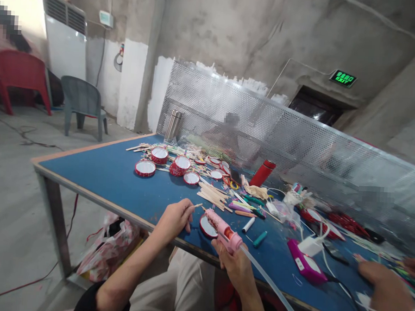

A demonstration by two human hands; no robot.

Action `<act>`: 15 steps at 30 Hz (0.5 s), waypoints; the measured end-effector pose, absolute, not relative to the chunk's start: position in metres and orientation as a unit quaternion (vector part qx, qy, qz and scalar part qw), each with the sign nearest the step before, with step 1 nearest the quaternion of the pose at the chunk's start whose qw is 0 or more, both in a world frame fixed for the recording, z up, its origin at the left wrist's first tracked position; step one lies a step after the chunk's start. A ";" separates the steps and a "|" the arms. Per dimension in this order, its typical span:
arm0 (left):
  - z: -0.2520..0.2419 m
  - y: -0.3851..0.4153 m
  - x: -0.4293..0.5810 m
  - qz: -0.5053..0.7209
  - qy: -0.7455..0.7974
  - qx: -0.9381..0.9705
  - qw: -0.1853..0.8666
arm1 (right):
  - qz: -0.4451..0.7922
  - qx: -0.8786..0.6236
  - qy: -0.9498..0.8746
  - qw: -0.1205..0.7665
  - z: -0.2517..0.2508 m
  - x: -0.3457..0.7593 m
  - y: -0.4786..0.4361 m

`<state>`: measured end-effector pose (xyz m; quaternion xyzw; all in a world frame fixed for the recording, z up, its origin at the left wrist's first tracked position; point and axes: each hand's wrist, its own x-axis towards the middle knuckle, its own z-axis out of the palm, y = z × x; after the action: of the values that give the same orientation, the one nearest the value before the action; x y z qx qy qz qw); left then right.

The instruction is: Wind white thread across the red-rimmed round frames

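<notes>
My left hand [176, 220] pinches a small wooden craft stick [198, 205] above the table's near edge. In my right hand [234, 266] is a pink hot glue gun [222, 229], its nozzle pointing at the tip of that stick. A long translucent glue stick [270, 282] trails out of the gun's back end. Partly hidden behind the gun, a round white disc with a red rim [206, 224] lies on the blue table [105, 173]. Just beyond it is a bundle of flat wooden sticks [212, 195]. Whether nozzle and stick touch, I cannot tell.
Several red-rimmed rounds [181, 165] and loose sticks lie farther back. Markers [248, 225], a red bottle [262, 173], a steel flask [173, 126] and a purple power strip [304, 262] with cables stand around. Another person's hand [378, 276] is at right. A perforated metal screen [292, 132] borders the table.
</notes>
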<state>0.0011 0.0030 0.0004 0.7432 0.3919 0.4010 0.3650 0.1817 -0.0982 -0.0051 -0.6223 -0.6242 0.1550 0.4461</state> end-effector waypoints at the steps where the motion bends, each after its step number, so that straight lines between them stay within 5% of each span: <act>1: 0.000 0.003 0.001 0.401 0.393 0.744 0.362 | 0.172 -0.622 -0.624 0.441 -0.005 0.182 -0.099; 15: -0.001 0.004 0.001 0.384 0.402 0.765 0.326 | 0.237 -0.602 -0.589 0.484 -0.003 0.186 -0.107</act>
<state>0.0010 0.0037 -0.0015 0.7645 0.4025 0.3840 0.3257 0.1858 -0.1075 -0.0031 -0.6021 -0.5891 0.2367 0.4843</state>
